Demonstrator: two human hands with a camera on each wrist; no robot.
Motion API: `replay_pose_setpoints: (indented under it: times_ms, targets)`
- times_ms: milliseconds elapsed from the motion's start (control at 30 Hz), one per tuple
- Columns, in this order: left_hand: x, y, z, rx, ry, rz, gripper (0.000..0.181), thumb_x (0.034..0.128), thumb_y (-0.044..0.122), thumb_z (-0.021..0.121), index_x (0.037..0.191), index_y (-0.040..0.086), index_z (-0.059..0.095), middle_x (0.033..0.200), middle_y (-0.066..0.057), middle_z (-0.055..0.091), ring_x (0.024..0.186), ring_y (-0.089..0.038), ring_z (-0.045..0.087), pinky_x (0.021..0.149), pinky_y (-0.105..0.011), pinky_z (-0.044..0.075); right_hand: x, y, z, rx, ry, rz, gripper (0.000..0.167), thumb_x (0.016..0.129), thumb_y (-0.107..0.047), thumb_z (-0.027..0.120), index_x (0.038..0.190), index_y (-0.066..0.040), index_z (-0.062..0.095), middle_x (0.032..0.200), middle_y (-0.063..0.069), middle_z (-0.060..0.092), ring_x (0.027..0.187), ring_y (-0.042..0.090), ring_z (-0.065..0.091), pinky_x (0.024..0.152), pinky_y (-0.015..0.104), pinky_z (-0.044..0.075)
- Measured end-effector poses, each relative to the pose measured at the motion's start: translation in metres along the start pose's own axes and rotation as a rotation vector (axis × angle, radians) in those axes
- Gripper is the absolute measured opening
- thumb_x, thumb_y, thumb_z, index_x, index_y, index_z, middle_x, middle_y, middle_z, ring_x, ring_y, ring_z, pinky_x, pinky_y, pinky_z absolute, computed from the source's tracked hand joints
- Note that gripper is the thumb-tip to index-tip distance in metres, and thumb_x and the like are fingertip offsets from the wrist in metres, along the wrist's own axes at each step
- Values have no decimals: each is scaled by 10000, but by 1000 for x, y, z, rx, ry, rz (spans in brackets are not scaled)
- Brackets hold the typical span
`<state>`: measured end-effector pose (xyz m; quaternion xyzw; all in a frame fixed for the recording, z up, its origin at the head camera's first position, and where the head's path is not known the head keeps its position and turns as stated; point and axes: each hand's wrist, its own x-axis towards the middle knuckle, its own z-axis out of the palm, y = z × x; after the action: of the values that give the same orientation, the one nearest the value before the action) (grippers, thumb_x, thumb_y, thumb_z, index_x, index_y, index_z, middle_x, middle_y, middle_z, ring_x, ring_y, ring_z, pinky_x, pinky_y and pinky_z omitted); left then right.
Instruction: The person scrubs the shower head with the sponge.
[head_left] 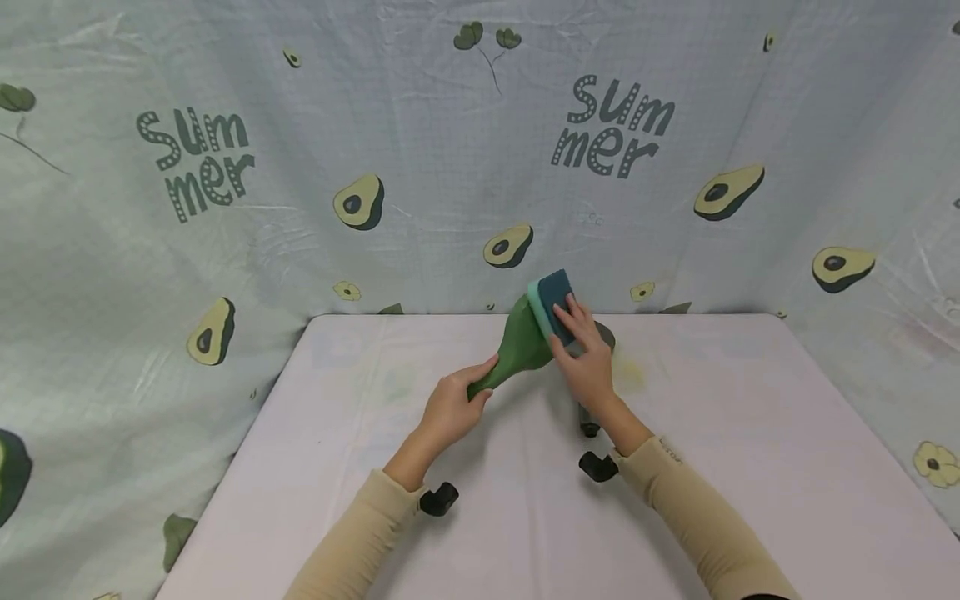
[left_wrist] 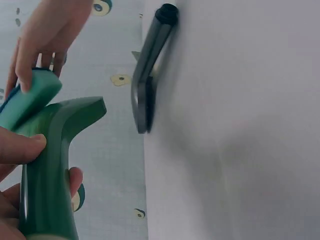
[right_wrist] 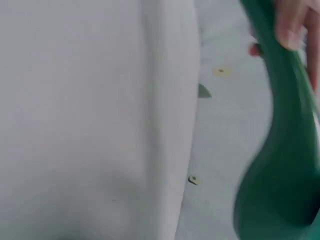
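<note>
Gripping the green utensil [head_left: 519,343] in the left hand [head_left: 452,404], slanting its length away rightward, holding the sponge [head_left: 557,292] against its broad end in the right hand [head_left: 588,367].

A smooth green utensil [left_wrist: 52,170], seemingly hard plastic, shows a glossy finish with pale highlights streaking its surface. The two-tone sponge [head_left: 553,304] looks like matt foam. A dark grey tool [left_wrist: 150,52] has a smooth, plastic look with a low sheen. The desk [head_left: 675,417] presents a matt white surface, faintly creased; the printed backdrop [head_left: 435,150] is thin, wrinkled sheeting with a soft shine. Beige sleeves [head_left: 697,517] are matt cloth.
</note>
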<state>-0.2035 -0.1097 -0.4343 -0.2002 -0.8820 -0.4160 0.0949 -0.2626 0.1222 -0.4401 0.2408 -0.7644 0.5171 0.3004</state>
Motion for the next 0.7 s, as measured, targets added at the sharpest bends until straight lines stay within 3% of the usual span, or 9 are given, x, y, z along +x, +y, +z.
replay_pose_setpoints:
  times_ms: [100, 200, 267, 433, 500, 567, 700]
  targets:
    - [3, 1, -2, -90, 0, -34, 520, 972, 14, 680, 1475, 81, 564, 1392, -184, 608, 1162, -324, 643, 882, -469, 522, -5, -1, 8, -138, -65, -298, 488, 831, 84, 777, 1305, 70, 662, 1475, 293, 485, 1412, 530, 357, 1070, 649, 368]
    - [5, 1, -4, -116, -4, -56, 525, 974, 25, 680, 1480, 89, 558, 1397, -184, 603, 1081, -301, 649, 829, -441, 504, -7, 4, 9, -194, -113, -443, 504, 776, 95, 814, 1265, 53, 697, 1428, 307, 527, 1370, 561, 395, 1027, 655, 409]
    - [5, 0, -4, -123, -10, -74, 525, 973, 24, 681, 1479, 98, 563, 1403, -181, 600, 1043, -285, 641, 815, -423, 493, -6, 8, 6, -189, -105, -408, 502, 781, 96, 811, 1268, 53, 695, 1435, 303, 523, 1374, 554, 395, 1035, 659, 400]
    - [3, 0, -1, -152, -42, -104, 524, 982, 33, 673, 1486, 120, 562, 1433, -170, 580, 1051, -273, 628, 826, -417, 486, -1, 22, -2, -136, 22, -88, 478, 898, 57, 728, 1364, 52, 624, 1538, 255, 432, 1453, 468, 330, 1117, 635, 316]
    - [2, 0, 1, -161, -54, -107, 525, 985, 35, 670, 1491, 119, 556, 1441, -169, 573, 1096, -281, 628, 846, -426, 488, -2, 21, -2, -141, 45, -51, 481, 917, 49, 707, 1387, 55, 603, 1547, 257, 417, 1459, 470, 316, 1123, 640, 302]
    - [2, 1, 1, -163, -59, -109, 526, 985, 37, 671, 1492, 115, 554, 1441, -171, 572, 1134, -293, 626, 863, -438, 491, -4, 15, 2, -178, 20, -124, 477, 904, 44, 721, 1368, 64, 615, 1518, 278, 445, 1432, 509, 338, 1099, 663, 319]
    - [5, 3, 0, -153, -41, -91, 507, 976, 28, 675, 1470, 59, 563, 1414, -198, 585, 1148, -330, 633, 875, -474, 506, -10, -1, 13, -264, -98, -410, 505, 818, 61, 790, 1308, 45, 671, 1436, 300, 525, 1358, 571, 399, 1022, 695, 387]
